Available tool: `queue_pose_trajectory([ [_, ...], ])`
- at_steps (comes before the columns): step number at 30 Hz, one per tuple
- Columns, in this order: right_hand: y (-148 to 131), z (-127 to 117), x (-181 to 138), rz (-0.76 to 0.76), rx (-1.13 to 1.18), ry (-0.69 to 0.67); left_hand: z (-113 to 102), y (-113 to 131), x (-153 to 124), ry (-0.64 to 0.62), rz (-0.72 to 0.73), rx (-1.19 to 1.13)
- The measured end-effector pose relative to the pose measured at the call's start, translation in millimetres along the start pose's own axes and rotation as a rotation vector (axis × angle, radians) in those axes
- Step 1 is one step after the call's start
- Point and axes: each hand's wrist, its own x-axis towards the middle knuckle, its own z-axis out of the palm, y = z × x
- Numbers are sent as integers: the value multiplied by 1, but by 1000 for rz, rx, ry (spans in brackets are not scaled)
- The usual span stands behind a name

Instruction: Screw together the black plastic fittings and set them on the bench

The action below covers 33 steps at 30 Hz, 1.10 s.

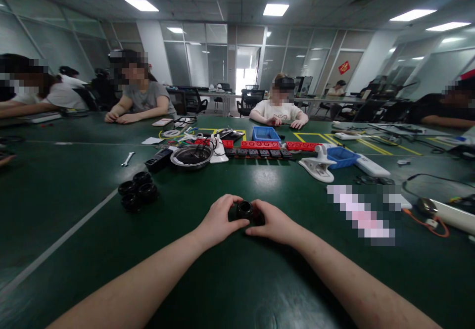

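Black cylindrical piece (245,210), open top facing up, sits at the near middle of the green surface (178,279), between the two hands; the left hand (222,217) grips it at its left side, thumb in front and fingers behind, while the right hand (272,221) curves round its right side, firmness of hold not determinable. To the left, well apart, a cluster of similar black pieces (138,190) stands close together, with a wrench (128,159) lying beyond it and a metal bowl (193,166) farther right.
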Motion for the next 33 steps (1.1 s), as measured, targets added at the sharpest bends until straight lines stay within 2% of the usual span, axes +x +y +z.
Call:
queue_pose_trajectory([
  [2,4,-9,0,-22,155,-60,-2,-6,1,-18,-7,41],
  [3,6,-12,1,-11,219,-26,-3,-8,2,-25,-20,61],
  [5,10,-12,2,17,268,141,-3,-10,2,-25,-41,118],
  [8,9,1,3,10,194,340,1,-5,0,32,-80,209],
  [11,0,18,3,-4,90,401,7,5,-3,88,-123,256],
  [15,-10,26,6,-2,29,471,14,14,-5,59,-122,324],
  [19,-12,24,7,-21,-4,438,15,15,-3,38,-140,326],
  [22,-8,17,8,-37,44,365,10,10,0,14,-92,273],
  [27,2,-3,9,-71,345,-26,-4,-1,5,-194,76,147],
  [29,3,-7,7,-70,413,-107,-8,-4,6,-221,99,145],
  [31,3,-6,4,-83,384,-85,-8,-4,5,-209,105,156],
  [33,2,-2,1,-97,293,10,-6,-3,3,-154,77,159],
])
